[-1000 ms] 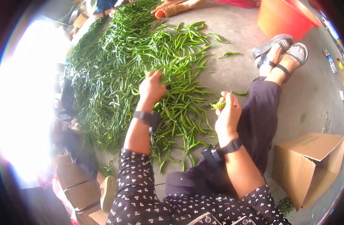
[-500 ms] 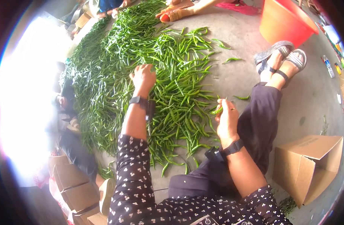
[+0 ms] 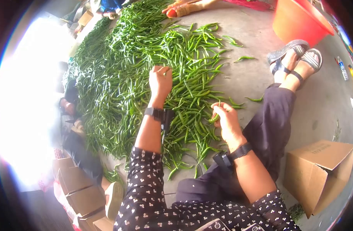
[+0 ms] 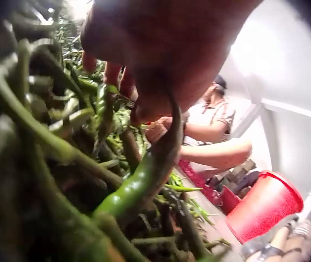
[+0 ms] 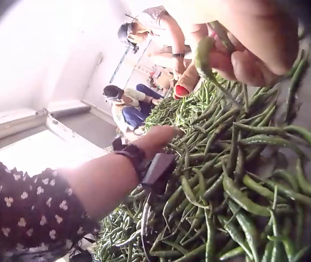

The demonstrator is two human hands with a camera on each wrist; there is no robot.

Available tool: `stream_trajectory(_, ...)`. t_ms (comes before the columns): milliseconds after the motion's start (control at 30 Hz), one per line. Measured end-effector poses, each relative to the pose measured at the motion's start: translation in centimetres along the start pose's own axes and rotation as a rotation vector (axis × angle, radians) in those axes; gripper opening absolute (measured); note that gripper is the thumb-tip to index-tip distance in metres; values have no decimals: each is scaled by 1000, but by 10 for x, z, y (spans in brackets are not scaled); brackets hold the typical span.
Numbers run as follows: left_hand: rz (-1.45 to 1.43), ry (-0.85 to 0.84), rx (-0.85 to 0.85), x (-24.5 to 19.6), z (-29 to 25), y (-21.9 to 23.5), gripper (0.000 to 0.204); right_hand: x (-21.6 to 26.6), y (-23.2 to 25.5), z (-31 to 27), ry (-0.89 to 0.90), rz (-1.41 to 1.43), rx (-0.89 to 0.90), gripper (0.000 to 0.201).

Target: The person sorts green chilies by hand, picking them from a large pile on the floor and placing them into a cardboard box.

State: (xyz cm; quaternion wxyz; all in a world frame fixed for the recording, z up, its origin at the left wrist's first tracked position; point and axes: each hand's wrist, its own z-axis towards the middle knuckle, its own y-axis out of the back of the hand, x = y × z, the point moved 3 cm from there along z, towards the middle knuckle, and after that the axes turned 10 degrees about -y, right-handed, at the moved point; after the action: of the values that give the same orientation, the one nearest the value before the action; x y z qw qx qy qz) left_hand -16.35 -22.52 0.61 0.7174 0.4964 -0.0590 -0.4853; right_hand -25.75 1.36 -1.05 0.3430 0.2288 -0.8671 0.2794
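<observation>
Green chillies (image 3: 192, 77) lie in a wide pile on the floor. Over the pile's middle, my left hand (image 3: 160, 82) reaches down with its fingers bent; in the left wrist view the hand (image 4: 166, 49) is just above the chillies (image 4: 133, 191), and whether it grips one cannot be told. My right hand (image 3: 227, 121) is at the pile's right edge, pinching a green chilli (image 3: 214, 118) between thumb and fingers. In the right wrist view that hand (image 5: 248, 43) has a chilli (image 5: 203, 57) sticking out from its curled fingers.
A red tub (image 3: 300, 23) stands at the back right, near sandalled feet (image 3: 296, 61). An open cardboard box (image 3: 307, 169) is at the lower right, other boxes (image 3: 84, 198) at the lower left. Other people (image 5: 131, 106) sit around the pile; a few loose chillies lie right of it.
My left hand moved left over the pile, then back right. My right hand, still holding a chilli, dipped slightly and shifted left.
</observation>
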Motion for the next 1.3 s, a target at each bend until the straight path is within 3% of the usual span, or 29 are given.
stream_trajectory(33,6,7,-5,-13,-5,14,16,-1,0,-1,-3,-5,8,8)
stream_trajectory(100,-323,115,84,-39,-17,38,19,-3,-1,-3,-47,-55,35,9)
stream_trajectory(167,-691,392,322,-63,-40,54,19,3,-4,-13,-21,-94,42,15)
stream_trajectory(233,-1039,402,327,-78,-66,51,20,6,-6,-17,74,-223,146,18)
stream_trajectory(333,-1244,496,361,-83,-99,45,16,2,-10,-26,179,-431,296,20)
stream_trajectory(433,-1341,586,306,-85,-122,45,13,-1,-11,-34,157,-676,314,21)
stream_trajectory(500,-1395,683,288,-85,-131,51,13,-1,-14,-38,144,-662,372,21)
stream_trajectory(533,-1453,646,263,-88,-133,54,13,-2,-15,-40,118,-693,405,21)
stream_trajectory(667,-1313,603,280,-95,-140,59,16,-6,-14,-41,182,-738,420,20)
stream_trajectory(733,-934,530,299,-93,-139,64,20,-5,-14,-43,210,-788,403,19)
stream_trajectory(767,-929,528,295,-93,-139,68,20,-3,-15,-46,215,-785,409,19)
stream_trajectory(833,-487,362,417,-91,-141,79,21,0,-17,-51,222,-874,419,12)
stream_trajectory(867,-393,259,407,-93,-144,85,21,-3,-16,-50,222,-873,424,12)
stream_trajectory(900,-389,261,407,-84,-150,86,21,-8,-15,-46,173,-850,472,14)
stream_trajectory(967,-61,-3,281,-61,-162,99,20,-13,-12,-45,118,-824,524,15)
stream_trajectory(1033,189,51,673,-34,-179,123,19,-6,-8,-42,142,-729,520,14)
stream_trajectory(1100,187,-78,1200,1,-218,139,21,-2,-9,-44,99,-581,469,14)
stream_trajectory(1133,191,-75,1204,0,-222,157,21,-1,-10,-42,88,-561,458,14)
stream_trajectory(1200,-200,33,1298,-19,-223,190,23,0,-13,-40,78,-541,449,15)
stream_trajectory(1233,-200,35,1301,-18,-216,192,23,0,-15,-41,60,-514,446,15)
stream_trajectory(1300,-134,324,717,2,-175,197,25,-3,-17,-42,41,-490,440,16)
